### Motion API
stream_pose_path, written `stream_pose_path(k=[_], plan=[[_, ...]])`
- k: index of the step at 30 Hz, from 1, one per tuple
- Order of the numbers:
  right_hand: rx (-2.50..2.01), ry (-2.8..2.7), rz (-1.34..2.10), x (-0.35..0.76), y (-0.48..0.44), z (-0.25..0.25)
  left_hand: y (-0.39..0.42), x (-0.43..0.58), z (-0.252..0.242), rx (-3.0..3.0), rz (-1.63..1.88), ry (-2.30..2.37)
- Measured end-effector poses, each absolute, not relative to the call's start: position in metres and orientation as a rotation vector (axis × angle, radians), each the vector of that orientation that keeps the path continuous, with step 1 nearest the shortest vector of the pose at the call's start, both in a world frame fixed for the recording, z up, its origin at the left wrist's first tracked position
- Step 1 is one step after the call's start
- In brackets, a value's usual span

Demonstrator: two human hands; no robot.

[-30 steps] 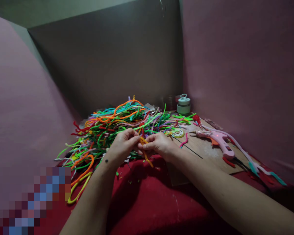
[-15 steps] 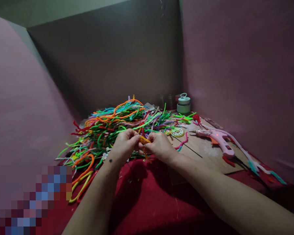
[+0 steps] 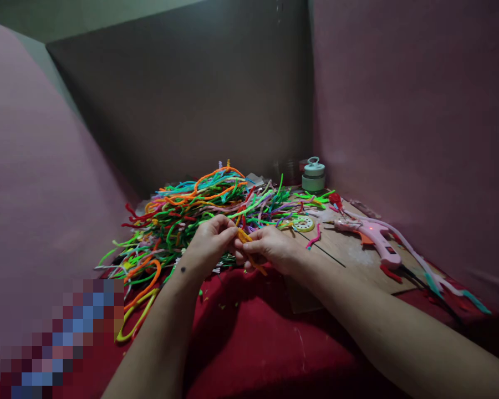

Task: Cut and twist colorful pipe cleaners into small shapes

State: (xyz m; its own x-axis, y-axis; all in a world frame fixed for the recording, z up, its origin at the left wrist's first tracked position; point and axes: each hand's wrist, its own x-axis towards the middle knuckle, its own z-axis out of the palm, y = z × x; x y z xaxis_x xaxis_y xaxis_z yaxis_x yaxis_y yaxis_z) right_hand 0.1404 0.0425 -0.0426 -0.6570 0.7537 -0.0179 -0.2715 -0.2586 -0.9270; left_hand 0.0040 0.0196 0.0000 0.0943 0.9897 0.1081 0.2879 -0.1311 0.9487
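Both of my hands meet in front of a big heap of coloured pipe cleaners (image 3: 199, 208). My left hand (image 3: 210, 244) and my right hand (image 3: 270, 248) each pinch the same orange pipe cleaner (image 3: 245, 238), fingers closed on it. Its loose end (image 3: 260, 269) hangs below my right hand over the red cloth (image 3: 253, 332). The part of the pipe cleaner between the fingertips is mostly hidden.
A pink glue gun (image 3: 374, 235) with a lit red light lies on a wooden board (image 3: 349, 255) at the right, its cord trailing off to the right. A pale green round container (image 3: 314, 176) stands at the back. A small round disc (image 3: 303, 224) lies near the heap. Pink walls enclose the space.
My hands stayed together on the orange pipe cleaner, shifting slightly. Its loose tail swung up behind my right hand and now hangs down again.
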Motion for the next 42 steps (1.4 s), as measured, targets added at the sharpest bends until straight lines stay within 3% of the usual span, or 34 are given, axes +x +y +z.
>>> stream_pose_path(k=[11, 21, 27, 35, 42], plan=[[-0.724, -1.406, 1.896, 0.140, 0.044, -0.040, 0.023, -0.008, -0.002, 1.526, 0.929, 1.252], [-0.995, -1.371, 1.498, 0.138, 0.037, -0.032, 0.020, 0.016, -0.005, 1.988, 1.163, 1.765], [-0.787, -1.225, 1.742, 0.140, 0.040, -0.035, 0.025, 0.007, -0.008, 1.775, 1.177, 1.577], [-0.828, -1.165, 1.764, 0.140, 0.042, -0.034, 0.022, 0.009, -0.007, 1.732, 1.237, 1.574], [-0.975, -1.542, 0.963, 0.138, 0.039, -0.040, 0.014, 0.014, -0.001, 1.471, 1.239, 1.511]])
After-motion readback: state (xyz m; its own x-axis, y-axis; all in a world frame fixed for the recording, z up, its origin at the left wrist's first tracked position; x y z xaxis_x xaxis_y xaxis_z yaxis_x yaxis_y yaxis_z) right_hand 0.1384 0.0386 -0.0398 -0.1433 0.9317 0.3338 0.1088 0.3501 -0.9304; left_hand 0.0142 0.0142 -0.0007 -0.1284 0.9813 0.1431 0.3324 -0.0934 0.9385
